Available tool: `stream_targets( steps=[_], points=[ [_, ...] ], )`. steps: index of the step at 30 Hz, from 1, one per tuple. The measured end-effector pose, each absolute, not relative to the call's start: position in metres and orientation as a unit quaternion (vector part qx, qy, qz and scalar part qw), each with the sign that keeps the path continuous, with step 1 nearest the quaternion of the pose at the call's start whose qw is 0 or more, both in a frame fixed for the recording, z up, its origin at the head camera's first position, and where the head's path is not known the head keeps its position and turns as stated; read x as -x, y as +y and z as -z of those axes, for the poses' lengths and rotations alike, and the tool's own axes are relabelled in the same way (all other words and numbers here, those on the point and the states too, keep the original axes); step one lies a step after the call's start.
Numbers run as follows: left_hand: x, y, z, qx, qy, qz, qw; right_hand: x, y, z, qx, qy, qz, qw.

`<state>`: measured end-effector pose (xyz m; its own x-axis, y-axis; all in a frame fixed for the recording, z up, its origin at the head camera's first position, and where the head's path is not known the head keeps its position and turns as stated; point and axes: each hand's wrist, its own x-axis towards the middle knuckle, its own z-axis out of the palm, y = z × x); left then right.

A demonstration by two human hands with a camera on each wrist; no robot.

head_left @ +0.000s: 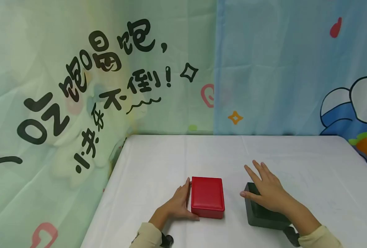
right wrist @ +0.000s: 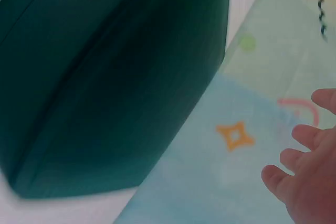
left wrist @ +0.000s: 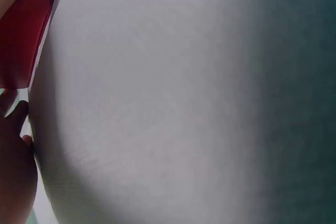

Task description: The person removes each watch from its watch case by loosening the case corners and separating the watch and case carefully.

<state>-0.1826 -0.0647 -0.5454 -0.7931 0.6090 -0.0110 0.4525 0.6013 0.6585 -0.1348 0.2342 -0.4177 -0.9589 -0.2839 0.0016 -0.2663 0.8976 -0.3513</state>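
A red box with a padded-looking lid stands closed on the white table. Along its left side lies my left hand, fingers extended beside the back corner and thumb at the front left corner. In the left wrist view, part of the red box shows at the upper left, with the hand at its edge. To the right stands a dark green box, also closed. My right hand is over its top with fingers spread, partly hiding it. The right wrist view shows the green box large, fingers off to the side.
The white-covered table extends behind and around both boxes, with a gap between them. A green printed curtain hangs at the left and back; a blue one hangs behind at the right. Dark wrist devices sit at the sleeves.
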Motion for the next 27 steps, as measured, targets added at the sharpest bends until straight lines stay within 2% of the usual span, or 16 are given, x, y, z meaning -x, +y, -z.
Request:
stream_targets(
  steps=[5,13,20,23,27],
  points=[
    [0.186,-0.063,0.541,-0.296,0.894,-0.317,0.114,0.145,0.196,0.423,0.203,0.965,0.160,0.035],
    [0.187,-0.070,0.538,-0.263,0.908,-0.302,0.127,0.166,0.135,0.439,0.259,0.953,0.092,0.129],
    [0.194,-0.071,0.530,-0.291,0.907,-0.284,0.112,0.178,0.124,0.432,0.277,0.950,0.049,0.140],
    [0.197,-0.070,0.529,-0.306,0.904,-0.273,0.116,0.186,0.128,0.420,0.274,0.940,0.086,0.187],
    [0.197,-0.070,0.531,-0.322,0.903,-0.262,0.110,0.204,0.134,0.407,0.256,0.912,0.155,0.279]
  ],
)
